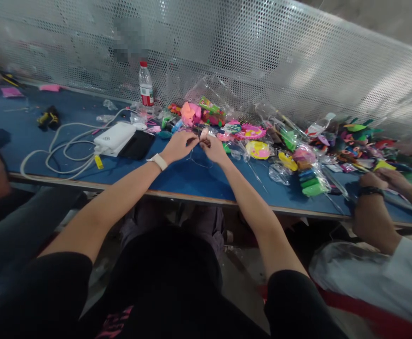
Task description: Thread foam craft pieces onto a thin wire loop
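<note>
Left hand [179, 146] and right hand [213, 149] nearly meet, my fingers curled, whether pinching anything I cannot tell, with one thin strand [199, 165] looping just below them, one bottle [146, 89] and one white box [113, 137] to my left.

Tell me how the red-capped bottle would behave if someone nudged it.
The plastic bottle would probably tip easily, since it stands upright, tall and narrow. Once down, its round body may roll. Its clear walls look thin, so they might flex under a squeeze; how full it is, I can't tell.
</note>
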A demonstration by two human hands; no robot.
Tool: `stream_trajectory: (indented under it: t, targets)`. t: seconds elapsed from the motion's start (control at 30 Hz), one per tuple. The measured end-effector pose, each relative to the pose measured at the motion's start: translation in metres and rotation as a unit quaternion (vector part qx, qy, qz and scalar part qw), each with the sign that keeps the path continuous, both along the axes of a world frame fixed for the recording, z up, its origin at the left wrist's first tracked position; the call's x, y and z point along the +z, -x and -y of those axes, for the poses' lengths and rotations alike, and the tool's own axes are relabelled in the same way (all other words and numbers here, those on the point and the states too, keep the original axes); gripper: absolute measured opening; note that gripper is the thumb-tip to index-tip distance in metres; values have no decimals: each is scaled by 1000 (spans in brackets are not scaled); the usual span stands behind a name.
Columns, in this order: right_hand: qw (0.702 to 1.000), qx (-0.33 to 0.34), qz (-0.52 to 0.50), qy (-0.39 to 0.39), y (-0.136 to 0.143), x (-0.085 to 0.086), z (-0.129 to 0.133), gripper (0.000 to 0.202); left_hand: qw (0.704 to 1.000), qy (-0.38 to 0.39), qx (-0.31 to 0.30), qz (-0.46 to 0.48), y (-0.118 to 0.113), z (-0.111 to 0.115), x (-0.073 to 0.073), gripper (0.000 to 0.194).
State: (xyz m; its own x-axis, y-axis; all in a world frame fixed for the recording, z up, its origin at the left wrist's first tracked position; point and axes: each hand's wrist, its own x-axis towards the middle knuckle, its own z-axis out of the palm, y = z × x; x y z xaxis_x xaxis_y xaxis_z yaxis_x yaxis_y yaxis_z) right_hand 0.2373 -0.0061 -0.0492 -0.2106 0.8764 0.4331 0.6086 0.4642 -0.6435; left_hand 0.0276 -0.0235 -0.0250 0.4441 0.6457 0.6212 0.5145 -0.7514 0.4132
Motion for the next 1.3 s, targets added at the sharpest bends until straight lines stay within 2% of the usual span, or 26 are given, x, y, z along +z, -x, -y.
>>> stream_trajectory:
  t: [0.1, 0.2, 0.3, 0.43, 0.63, 0.77, 0.87, 0.93, 1.03, 1.13, 1.3]
  targets:
    - [999, -31, -22, -25, 6, -3, 2, 9, 999, 12, 8, 46, 1, 3, 2, 34]
    - [996, -49, -29, -69, 14, -3, 7, 11, 991, 57, -7, 124, 3, -1, 1, 40]
    - [989, -69, 1, -131, 19, -1, 14, 15, 973, 106, -24, 202, 6, -10, 0, 46]
    - [981, -83, 36, -170, 24, 5, 26, 20, 958, 135, -56, 246, 8, -17, 1, 56]
    - [970, -113, 100, -192, 27, 6, 33, 24, 962, 142, -65, 224, 11, -12, 4, 53]
    - [963, -121, 140, -196, 28, 4, 31, 25, 993, 32, -36, 109, 11, -2, 5, 40]
    - [958, -133, 150, -203, 29, 4, 32, 24, 998, -44, -40, 35, 8, 4, 7, 32]
    - [956, -137, 154, -209, 30, 5, 33, 24, 997, -54, -48, 29, 7, 7, 8, 28]
    - [954, -135, 154, -218, 31, 6, 36, 26, 997, -24, -63, 44, 6, 8, 9, 30]
    - [954, -126, 162, -216, 32, 8, 39, 28, 995, 29, -72, 65, 5, 7, 8, 47]
    - [952, -124, 169, -223, 33, 9, 42, 29, 971, 119, -106, 177, 1, -2, 3, 73]
